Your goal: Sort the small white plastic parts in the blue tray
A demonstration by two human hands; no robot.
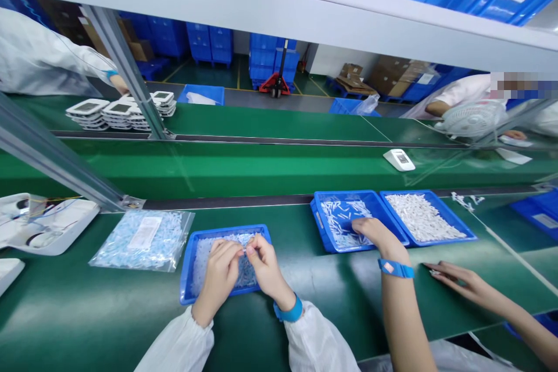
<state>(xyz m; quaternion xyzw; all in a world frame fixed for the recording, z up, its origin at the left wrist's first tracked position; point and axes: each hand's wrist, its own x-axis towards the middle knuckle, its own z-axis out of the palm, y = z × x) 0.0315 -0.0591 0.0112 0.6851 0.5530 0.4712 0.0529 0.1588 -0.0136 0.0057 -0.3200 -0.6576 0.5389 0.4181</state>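
Note:
Over a blue tray (188, 279) of small pale parts, my left hand (223, 270) and my right hand (264, 264) meet with fingertips pinched together. Between them is a tiny whitish piece, too small to name and mostly covered by the fingers. My right wrist carries a blue band (291, 309). The tray's contents look clear-white on the left and bluish on the right. Left of the tray lies a clear plastic bag (170, 238) of light-blue small parts with a white label.
A co-worker's hand (370, 231) reaches into another blue tray (320, 226) of white strips; their other hand (457, 282) rests at right. Beside it stands a tray of white pieces (421, 218). White housings (70, 224) lie far left. A white device (399, 160) sits on the green belt (261, 168).

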